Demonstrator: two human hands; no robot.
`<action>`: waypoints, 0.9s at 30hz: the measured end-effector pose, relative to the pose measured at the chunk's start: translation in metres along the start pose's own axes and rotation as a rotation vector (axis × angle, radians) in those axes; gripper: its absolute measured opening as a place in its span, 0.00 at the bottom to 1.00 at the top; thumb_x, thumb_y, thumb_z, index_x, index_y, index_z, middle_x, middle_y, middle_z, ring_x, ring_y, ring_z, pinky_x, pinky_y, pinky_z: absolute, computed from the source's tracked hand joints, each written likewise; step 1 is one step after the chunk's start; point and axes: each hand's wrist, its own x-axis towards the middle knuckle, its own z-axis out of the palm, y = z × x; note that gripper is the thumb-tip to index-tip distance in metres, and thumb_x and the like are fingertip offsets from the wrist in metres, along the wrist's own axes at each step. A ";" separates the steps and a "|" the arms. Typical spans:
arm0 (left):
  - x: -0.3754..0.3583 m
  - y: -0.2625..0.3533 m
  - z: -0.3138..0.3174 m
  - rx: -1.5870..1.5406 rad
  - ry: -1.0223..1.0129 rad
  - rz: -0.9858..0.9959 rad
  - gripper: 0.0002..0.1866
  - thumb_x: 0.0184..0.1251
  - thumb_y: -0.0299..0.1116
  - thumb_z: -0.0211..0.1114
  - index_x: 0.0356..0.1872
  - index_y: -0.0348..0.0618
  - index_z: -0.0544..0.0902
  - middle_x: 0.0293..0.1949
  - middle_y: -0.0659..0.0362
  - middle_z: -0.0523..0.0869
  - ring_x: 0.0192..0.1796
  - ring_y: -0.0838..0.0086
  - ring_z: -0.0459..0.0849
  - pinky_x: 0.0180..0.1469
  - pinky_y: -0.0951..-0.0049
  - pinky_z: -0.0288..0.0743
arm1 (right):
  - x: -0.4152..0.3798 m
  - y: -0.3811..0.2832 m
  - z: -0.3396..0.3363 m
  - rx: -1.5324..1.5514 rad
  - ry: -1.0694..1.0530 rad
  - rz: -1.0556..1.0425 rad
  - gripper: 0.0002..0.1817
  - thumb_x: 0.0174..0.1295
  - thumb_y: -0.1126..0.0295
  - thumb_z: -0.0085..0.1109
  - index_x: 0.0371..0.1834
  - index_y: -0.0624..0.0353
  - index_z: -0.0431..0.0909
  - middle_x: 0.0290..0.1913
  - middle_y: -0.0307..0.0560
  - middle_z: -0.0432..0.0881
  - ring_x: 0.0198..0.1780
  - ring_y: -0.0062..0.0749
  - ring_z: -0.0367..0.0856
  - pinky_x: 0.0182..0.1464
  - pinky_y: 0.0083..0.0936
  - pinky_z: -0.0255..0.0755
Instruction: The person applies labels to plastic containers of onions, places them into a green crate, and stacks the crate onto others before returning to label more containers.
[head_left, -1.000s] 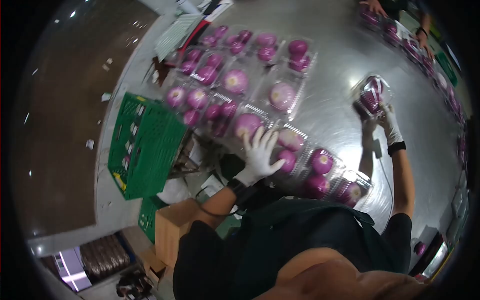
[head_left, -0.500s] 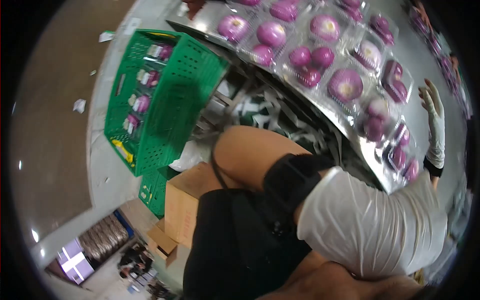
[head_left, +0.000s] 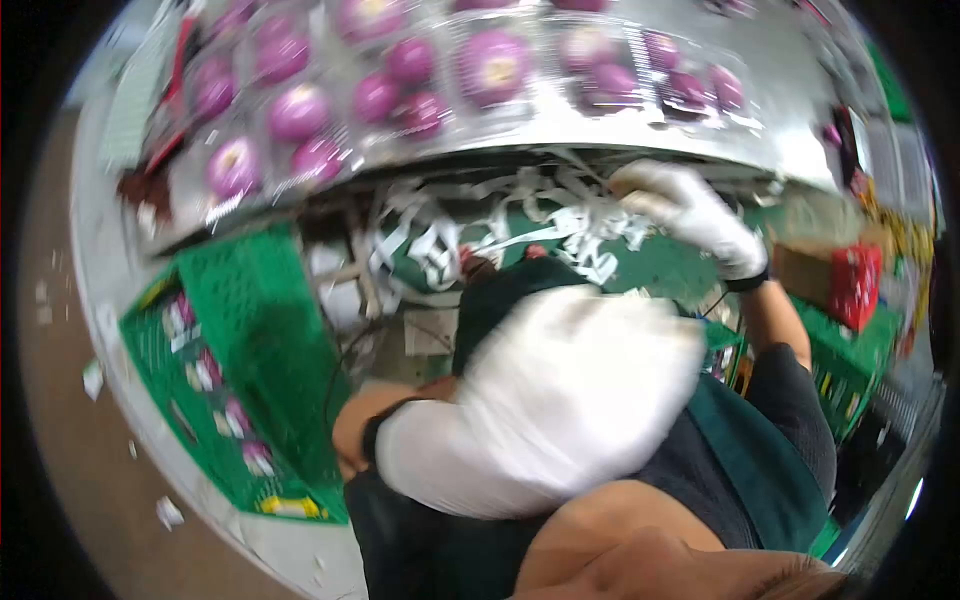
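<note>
My left hand (head_left: 555, 400), in a white glove with a black band at the wrist, is very close to the camera. Motion smears its fingers, and whether it holds anything cannot be made out. Beyond it my right hand (head_left: 690, 215), also white-gloved, reaches to the front edge of the metal table (head_left: 560, 130). Its fingers are a little apart and nothing shows between them. On the table, purple onions (head_left: 495, 68) sit in clear plastic packs, some with one large onion and some with several small ones. The nearest packs are just beyond my right hand.
A green crate (head_left: 270, 300) at lower left holds several labelled onion packs (head_left: 232, 418) and a yellow item (head_left: 290, 507). White strips (head_left: 580, 230) lie tangled below the table edge. At right are a red bag (head_left: 855, 285) and another green crate (head_left: 840, 375).
The view has turned, so the table now runs across the top. My right hand has come from above the tabletop to its front edge. My left hand remains near the camera, now blurred.
</note>
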 end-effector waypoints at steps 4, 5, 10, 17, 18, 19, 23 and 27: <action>-0.039 -0.072 0.031 0.000 0.007 -0.791 0.17 0.59 0.28 0.63 0.50 0.35 0.79 0.46 0.47 0.83 0.48 0.58 0.81 0.51 0.67 0.74 | -0.040 0.138 0.056 0.088 -0.199 0.241 0.22 0.66 0.59 0.55 0.54 0.66 0.75 0.49 0.56 0.81 0.51 0.40 0.79 0.56 0.31 0.70; -0.061 -0.088 0.048 -0.042 0.129 -0.913 0.17 0.61 0.28 0.61 0.51 0.33 0.78 0.45 0.48 0.83 0.47 0.60 0.82 0.50 0.68 0.73 | -0.055 0.167 0.067 0.110 -0.215 0.356 0.23 0.65 0.58 0.56 0.54 0.66 0.75 0.50 0.57 0.81 0.52 0.41 0.79 0.56 0.31 0.70; -0.162 -0.113 0.124 -0.127 0.066 -1.260 0.17 0.67 0.33 0.59 0.51 0.30 0.79 0.44 0.48 0.85 0.46 0.69 0.84 0.51 0.71 0.74 | -0.121 0.277 0.095 0.433 0.034 0.640 0.23 0.66 0.56 0.55 0.51 0.66 0.77 0.42 0.46 0.83 0.43 0.29 0.80 0.49 0.27 0.73; -0.112 -0.081 0.171 -0.210 -0.037 -1.286 0.19 0.67 0.35 0.60 0.53 0.29 0.78 0.45 0.49 0.85 0.47 0.70 0.83 0.51 0.72 0.74 | -0.161 0.380 0.057 0.427 0.337 0.622 0.22 0.62 0.57 0.58 0.50 0.66 0.76 0.44 0.50 0.83 0.47 0.34 0.80 0.52 0.29 0.72; -0.098 -0.075 0.172 -0.166 -0.060 -1.267 0.20 0.67 0.35 0.60 0.53 0.29 0.78 0.45 0.48 0.85 0.47 0.70 0.83 0.51 0.72 0.74 | -0.163 0.402 0.033 0.030 0.520 0.530 0.23 0.62 0.56 0.57 0.50 0.65 0.76 0.47 0.53 0.82 0.50 0.40 0.79 0.55 0.31 0.70; -0.090 -0.071 0.178 -0.124 -0.077 -1.253 0.20 0.67 0.34 0.60 0.53 0.29 0.78 0.46 0.48 0.85 0.48 0.70 0.83 0.51 0.73 0.73 | -0.166 0.462 0.006 -0.363 0.745 0.413 0.24 0.63 0.54 0.56 0.52 0.64 0.75 0.49 0.56 0.80 0.52 0.43 0.77 0.57 0.34 0.69; -0.076 -0.062 0.192 -0.198 -0.142 -1.300 0.20 0.66 0.34 0.61 0.53 0.29 0.77 0.46 0.49 0.85 0.49 0.69 0.83 0.53 0.72 0.73 | -0.162 0.483 -0.174 0.290 1.547 0.379 0.38 0.62 0.50 0.57 0.69 0.63 0.58 0.67 0.54 0.65 0.68 0.40 0.63 0.66 0.30 0.57; -0.060 -0.053 0.200 -0.274 -0.087 -1.293 0.20 0.67 0.33 0.61 0.55 0.29 0.76 0.47 0.50 0.85 0.48 0.71 0.82 0.52 0.73 0.74 | -0.170 0.487 -0.229 0.704 1.087 0.514 0.38 0.58 0.47 0.61 0.68 0.56 0.62 0.66 0.47 0.67 0.66 0.37 0.64 0.65 0.43 0.55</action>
